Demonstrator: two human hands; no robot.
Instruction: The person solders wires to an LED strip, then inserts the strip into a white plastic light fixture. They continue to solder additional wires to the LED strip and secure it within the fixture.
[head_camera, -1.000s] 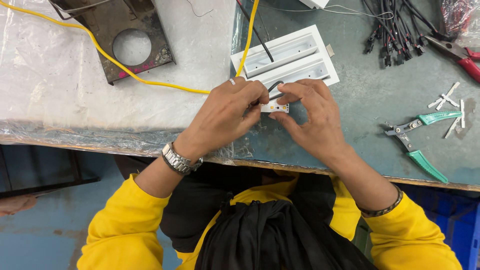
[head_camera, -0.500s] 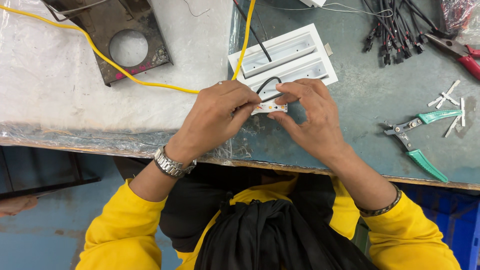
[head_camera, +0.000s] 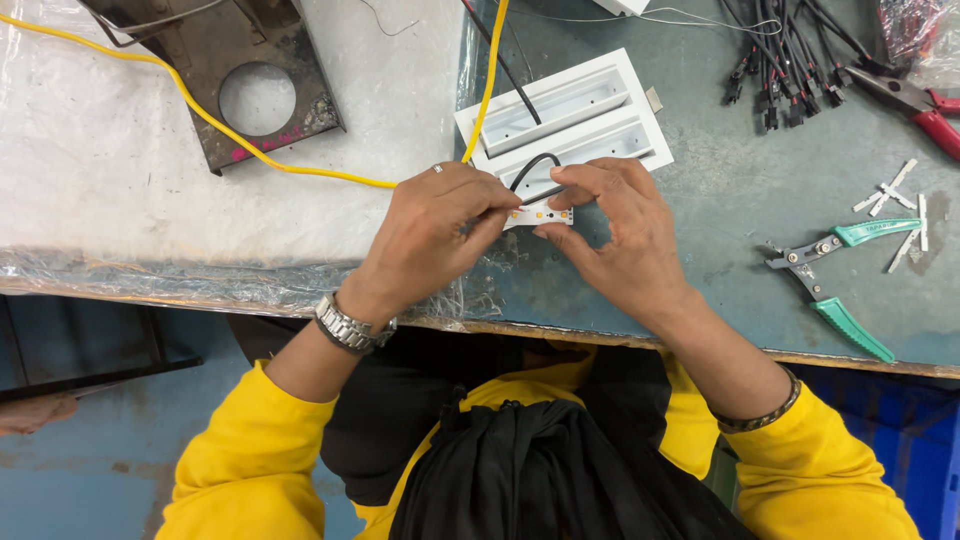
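Both my hands meet over a small white light strip (head_camera: 541, 213) with yellow dots, held just above the grey bench. My left hand (head_camera: 432, 230) pinches its left end, where a black wire (head_camera: 532, 165) loops out. My right hand (head_camera: 622, 235) grips the strip's right end between thumb and forefinger. Directly behind the strip lies a white two-channel housing (head_camera: 570, 118), with a black cable running into its upper channel.
A yellow cable (head_camera: 250, 150) crosses a plastic-covered white sheet (head_camera: 90, 200) and a dark metal plate with a round hole (head_camera: 258, 98). Green-handled pliers (head_camera: 835, 280) and white scraps (head_camera: 900, 205) lie right. Black connector leads (head_camera: 780, 60) and red-handled pliers (head_camera: 925, 110) lie far right.
Both hands have shifted slightly away from me with the strip, closer to the white housing. The black wire's loop now shows above the strip.
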